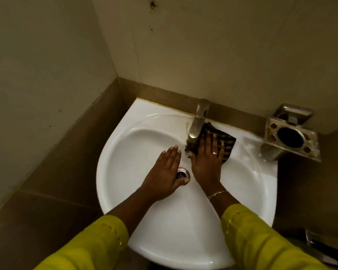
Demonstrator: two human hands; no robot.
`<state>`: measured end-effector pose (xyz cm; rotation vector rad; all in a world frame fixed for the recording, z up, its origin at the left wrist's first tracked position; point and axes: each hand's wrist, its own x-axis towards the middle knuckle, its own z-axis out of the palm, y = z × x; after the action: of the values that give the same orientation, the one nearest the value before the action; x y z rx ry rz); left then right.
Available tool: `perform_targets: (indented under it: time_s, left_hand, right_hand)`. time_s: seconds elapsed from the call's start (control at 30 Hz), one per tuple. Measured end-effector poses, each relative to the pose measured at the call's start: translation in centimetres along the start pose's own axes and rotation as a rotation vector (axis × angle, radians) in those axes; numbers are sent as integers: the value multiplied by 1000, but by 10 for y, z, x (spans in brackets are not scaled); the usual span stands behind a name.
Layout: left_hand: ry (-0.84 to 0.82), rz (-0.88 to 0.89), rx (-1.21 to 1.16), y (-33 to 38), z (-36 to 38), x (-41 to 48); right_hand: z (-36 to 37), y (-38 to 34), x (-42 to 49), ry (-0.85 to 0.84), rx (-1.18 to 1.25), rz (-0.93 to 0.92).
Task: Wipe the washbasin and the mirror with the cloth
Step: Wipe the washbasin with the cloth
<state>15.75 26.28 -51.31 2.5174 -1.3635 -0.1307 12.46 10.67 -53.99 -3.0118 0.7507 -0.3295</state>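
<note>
A white washbasin (125,145) fills the middle of the head view, set into a corner of the wall. A dark striped cloth (227,142) lies on the basin's back rim, just right of the steel tap (198,121). My right hand (207,158) lies flat on the cloth with straight fingers and presses it against the basin. My left hand (165,172) rests flat inside the bowl, fingers straight, partly over the drain (181,173). The mirror is out of view.
A metal soap and brush holder (291,137) juts from the wall at the basin's right. Beige walls close in behind and on the left, with a brown tiled band below. A dark metal object (320,244) sits low at the right.
</note>
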Motion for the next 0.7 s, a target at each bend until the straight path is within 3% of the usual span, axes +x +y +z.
perform_targets:
  time_s: [0.4, 0.7]
  left_hand:
    - [55, -261, 116, -72, -27, -57]
    - [218, -427, 37, -81, -36, -82]
  right_hand:
    - [26, -18, 2, 226, -106, -268]
    - [36, -65, 26, 226, -238, -373]
